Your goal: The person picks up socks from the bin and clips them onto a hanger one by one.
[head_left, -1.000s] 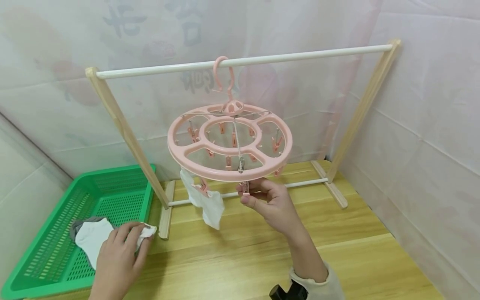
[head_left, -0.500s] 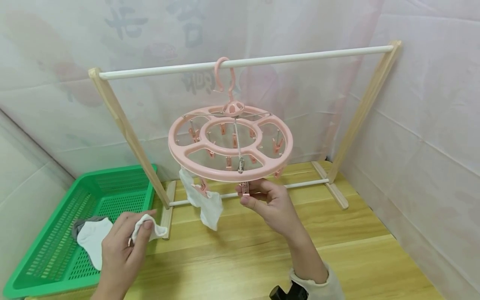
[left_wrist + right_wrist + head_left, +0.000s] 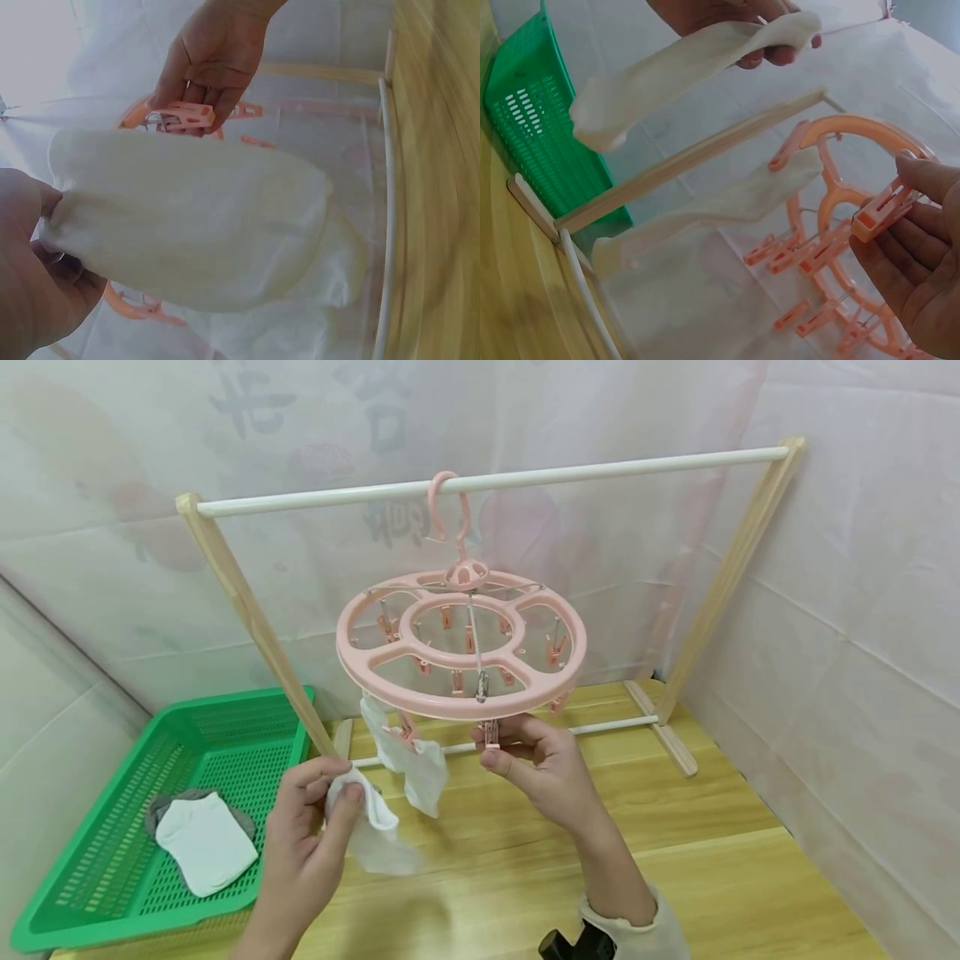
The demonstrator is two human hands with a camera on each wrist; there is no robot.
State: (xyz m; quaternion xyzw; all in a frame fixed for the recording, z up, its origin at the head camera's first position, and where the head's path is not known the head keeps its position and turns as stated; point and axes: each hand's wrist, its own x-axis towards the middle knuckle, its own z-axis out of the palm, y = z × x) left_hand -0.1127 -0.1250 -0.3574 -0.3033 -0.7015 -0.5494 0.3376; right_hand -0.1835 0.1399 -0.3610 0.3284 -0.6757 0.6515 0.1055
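My left hand (image 3: 307, 835) pinches a white sock (image 3: 195, 217) by its cuff, and the rest of it dangles over the table. My right hand (image 3: 551, 772) holds a pink clothespin (image 3: 885, 214) between thumb and fingers at the front of a round pink clip hanger (image 3: 450, 703). That hanger hooks over the white bar (image 3: 622, 470) of a wooden rack. Another white sock (image 3: 423, 772) hangs from a clip on the hanger's left side, between my two hands in the head view. Several other pink clips hang without socks.
A green plastic basket (image 3: 150, 920) stands at the left, holding a white sock (image 3: 206, 843) on top of a grey one (image 3: 157, 810). The rack's wooden posts (image 3: 723, 593) rise on either side of the hanger, joined low by a white crossbar (image 3: 615, 727).
My left hand has moved right and up from the basket's edge with the sock, which now hangs down unfolded beside the hanger. The right hand has stayed at the same clothespin.
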